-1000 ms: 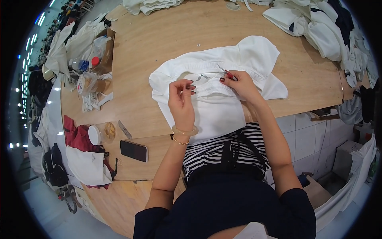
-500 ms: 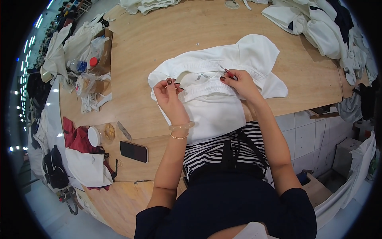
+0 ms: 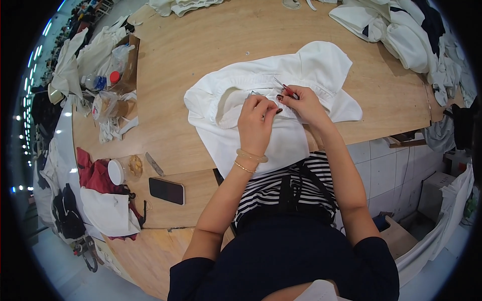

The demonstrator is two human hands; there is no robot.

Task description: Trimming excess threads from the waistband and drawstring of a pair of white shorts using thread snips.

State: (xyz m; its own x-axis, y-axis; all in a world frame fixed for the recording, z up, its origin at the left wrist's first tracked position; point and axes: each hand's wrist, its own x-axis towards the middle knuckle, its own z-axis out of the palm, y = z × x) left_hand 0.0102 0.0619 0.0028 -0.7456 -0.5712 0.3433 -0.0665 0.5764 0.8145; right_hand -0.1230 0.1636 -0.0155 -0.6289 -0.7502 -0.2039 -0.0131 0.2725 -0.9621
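Your left hand [image 3: 257,119] curls over the white garment [image 3: 287,141] on the table [image 3: 173,75]; whether it pinches cloth, I can't tell. The cloth looks light, soft, limp; hold its gathered waistband [image 3: 241,84]. Your right hand [image 3: 307,106] grips red snips [image 3: 288,91]. Room lies left and beyond; mind the near edge by your lap.

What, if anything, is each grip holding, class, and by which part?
The right grip holds a small tool by its red handle, metal tip free. Whether the left grip pinches the white cloth cannot be told.
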